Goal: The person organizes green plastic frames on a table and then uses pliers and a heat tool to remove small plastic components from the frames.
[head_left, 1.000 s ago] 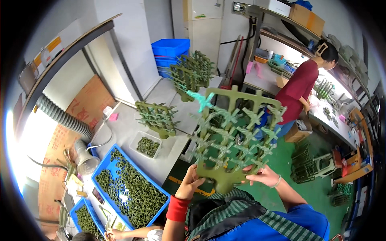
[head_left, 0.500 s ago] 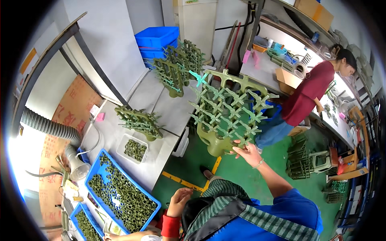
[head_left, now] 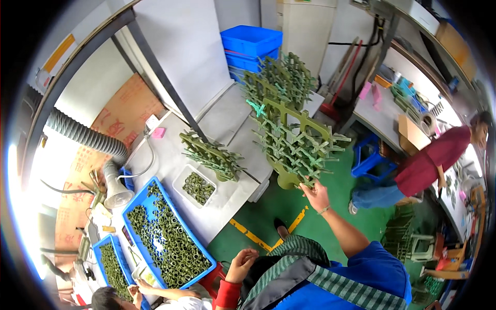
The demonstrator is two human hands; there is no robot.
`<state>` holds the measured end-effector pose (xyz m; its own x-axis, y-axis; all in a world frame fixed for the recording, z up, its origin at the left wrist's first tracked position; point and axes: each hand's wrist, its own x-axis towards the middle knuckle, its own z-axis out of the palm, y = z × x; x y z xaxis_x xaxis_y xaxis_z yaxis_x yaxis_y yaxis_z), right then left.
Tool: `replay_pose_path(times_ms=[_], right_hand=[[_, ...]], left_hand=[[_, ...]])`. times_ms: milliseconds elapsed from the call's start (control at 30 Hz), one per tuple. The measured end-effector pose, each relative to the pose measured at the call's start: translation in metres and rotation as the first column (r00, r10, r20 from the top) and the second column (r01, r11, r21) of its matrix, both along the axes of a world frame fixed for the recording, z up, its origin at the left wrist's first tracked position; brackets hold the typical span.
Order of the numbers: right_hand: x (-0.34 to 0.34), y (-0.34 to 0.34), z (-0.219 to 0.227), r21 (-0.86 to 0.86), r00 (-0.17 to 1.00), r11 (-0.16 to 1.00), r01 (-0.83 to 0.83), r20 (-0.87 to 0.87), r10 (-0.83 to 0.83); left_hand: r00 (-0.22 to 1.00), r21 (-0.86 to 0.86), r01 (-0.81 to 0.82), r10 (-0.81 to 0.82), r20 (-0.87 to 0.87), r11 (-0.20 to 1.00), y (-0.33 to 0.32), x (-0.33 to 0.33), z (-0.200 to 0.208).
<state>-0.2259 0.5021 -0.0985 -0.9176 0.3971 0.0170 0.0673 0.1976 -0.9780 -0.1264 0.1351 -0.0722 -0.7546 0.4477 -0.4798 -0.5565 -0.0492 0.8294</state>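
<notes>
My right hand grips the lower edge of an olive-green rack, holding it tilted in the air beyond the table's right edge. Rows of green spiky pieces cover the rack, and one brighter teal piece sticks out at its upper left corner. Behind it, partly overlapped in the picture, similar loaded racks stand at the table's far end. My left hand, below a red cuff, is raised near my body with its fingers curled and nothing visible in them.
On the grey table are another loaded rack, a clear tub of green rings and a blue tray of rings. A co-worker's hand is at lower left. A person in maroon stands at the right bench.
My view has turned left. The held rack has moved closer to the racks at the table's far end and is seen more edge-on. The left hand stays curled.
</notes>
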Motion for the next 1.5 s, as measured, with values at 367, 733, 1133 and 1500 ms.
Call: replay_pose_path(times_ms=[367,733,1133,1500], right_hand=[[-0.229,-0.043,-0.075,0.214,0.98,0.975,-0.069,-0.168,0.106],[-0.397,-0.11,-0.143,0.06,0.987,0.996,-0.063,-0.142,0.071],[-0.446,-0.143,-0.194,-0.054,0.959,0.996,-0.075,-0.278,0.057],[-0.466,-0.157,-0.157,0.224,0.973,0.947,-0.229,0.041,0.225]], left_hand=[[0.976,-0.002,-0.197,0.197,0.091,0.98,0.039,-0.003,-0.026],[0.893,-0.238,-0.356,0.404,0.198,0.903,0.066,0.011,-0.034],[0.874,-0.255,-0.413,0.459,0.157,0.874,0.08,0.011,-0.06],[0.843,-0.299,-0.435,0.501,0.196,0.849,0.091,0.019,-0.067]])
